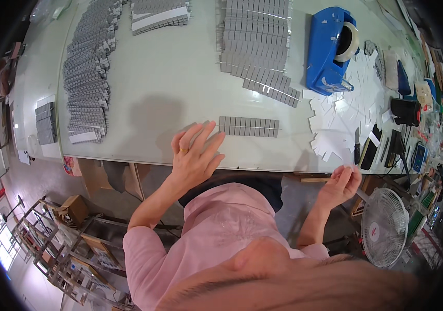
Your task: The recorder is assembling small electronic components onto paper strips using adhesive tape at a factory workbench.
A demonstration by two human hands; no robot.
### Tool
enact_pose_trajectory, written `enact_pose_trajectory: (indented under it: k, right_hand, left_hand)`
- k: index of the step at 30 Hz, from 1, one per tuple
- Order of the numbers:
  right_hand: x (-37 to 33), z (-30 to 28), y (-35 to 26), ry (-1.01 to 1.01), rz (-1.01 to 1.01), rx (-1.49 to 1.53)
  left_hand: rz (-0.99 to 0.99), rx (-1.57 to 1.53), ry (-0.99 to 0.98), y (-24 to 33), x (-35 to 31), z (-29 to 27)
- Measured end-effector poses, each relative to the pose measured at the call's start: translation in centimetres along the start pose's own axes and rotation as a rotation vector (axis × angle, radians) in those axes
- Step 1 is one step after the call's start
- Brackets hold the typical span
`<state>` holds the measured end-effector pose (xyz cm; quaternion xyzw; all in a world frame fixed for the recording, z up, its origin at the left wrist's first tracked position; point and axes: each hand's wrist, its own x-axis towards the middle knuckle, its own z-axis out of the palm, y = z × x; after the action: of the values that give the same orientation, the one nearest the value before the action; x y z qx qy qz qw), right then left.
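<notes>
A short strip of grey rectangular pieces (pixel 250 127), joined in a row with a thin bright line along the middle, lies flat near the table's front edge. My left hand (pixel 195 153) is open at its left end, fingers spread over the tabletop, a ring on one finger. Beyond the right part of the edge, my right hand (pixel 339 186) is closed in a pinch. Something small and pale shows at its fingertips, too little to name. Close to that hand, a heap of white paper slips (pixel 330 141) covers the table.
A blue tape dispenser (pixel 319 54) stands beyond the slips. Overlapping grey strips form a stack (pixel 255 36) at the far middle and a long row (pixel 86 78) on the left. A dark knife-like tool (pixel 357 147) lies by the slips. Below the table's right end is a fan (pixel 384 228).
</notes>
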<state>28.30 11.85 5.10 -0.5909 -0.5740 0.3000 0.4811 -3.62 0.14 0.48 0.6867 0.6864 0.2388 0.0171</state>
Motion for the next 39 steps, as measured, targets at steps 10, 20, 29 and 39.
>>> enact_pose_trajectory:
  k: [10,20,29,39]
  right_hand:
    - [-3.5,11.9,-1.5,-0.779,-0.77,-0.078]
    - [-3.7,14.3,-1.2,-0.769,-0.906,-0.229]
    - [-3.6,14.5,-1.5,-0.779,-0.916,-0.265]
    - [-3.6,14.4,-1.4,-0.787,-0.922,-0.263]
  left_hand:
    - [0.045,0.012,0.042,-0.4,-0.3,0.5]
    - [0.02,0.049,0.09,-0.3,-0.3,0.9]
    - [0.045,0.085,0.118,-0.5,-0.4,1.2]
    - [0.039,0.071,0.083,-0.5,-0.4,0.9]
